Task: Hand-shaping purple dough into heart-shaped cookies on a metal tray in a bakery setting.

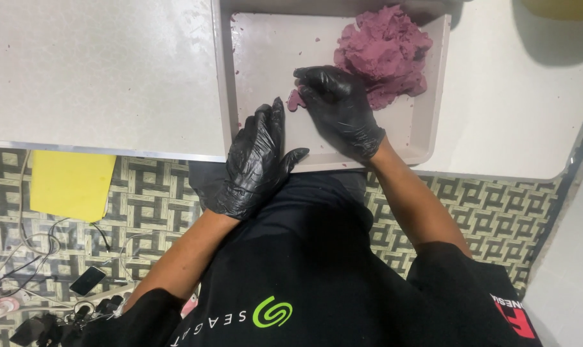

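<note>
I see the purple dough mound (384, 54) heaped in the far right corner of the pale tray (266, 58), leaving bare floor to work on. A small dough piece (296, 100) lies torn off just left of it, under my right hand (336, 109), whose gloved fingers curl down onto it, pinching. My left hand (256, 160) lies flat and spread on the tray's near left rim, likely steadying it on the white bench (99, 71).

Purple dough mound (384, 54), lumpy and soft, heaped in tray's upper right corner, upper centre-right of frame, small purple piece (296, 101) lying apart at its lower left
</note>
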